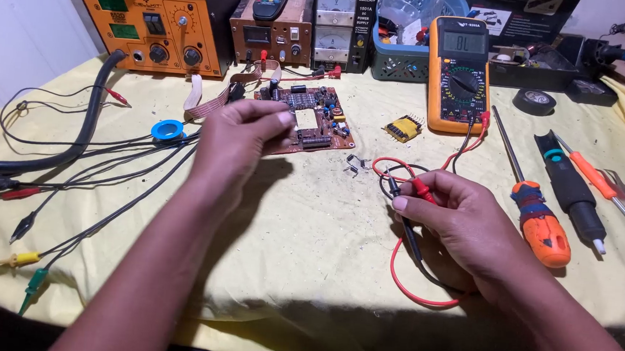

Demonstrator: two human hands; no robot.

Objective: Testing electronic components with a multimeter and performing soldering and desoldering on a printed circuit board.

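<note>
Red and black multimeter probes (410,188) pinched together in closed right hand (456,218), tips forward for contact; left hand (245,138) pinches a small component, barely visible, above brown circuit board (309,117)

Circuit board (316,121) behind left hand (245,138), multimeter (458,72) behind right hand (456,215), screwdrivers (540,221) right

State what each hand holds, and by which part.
The right hand holds the red and black meter probes by their handles. The left hand pinches something too small to identify.
</note>
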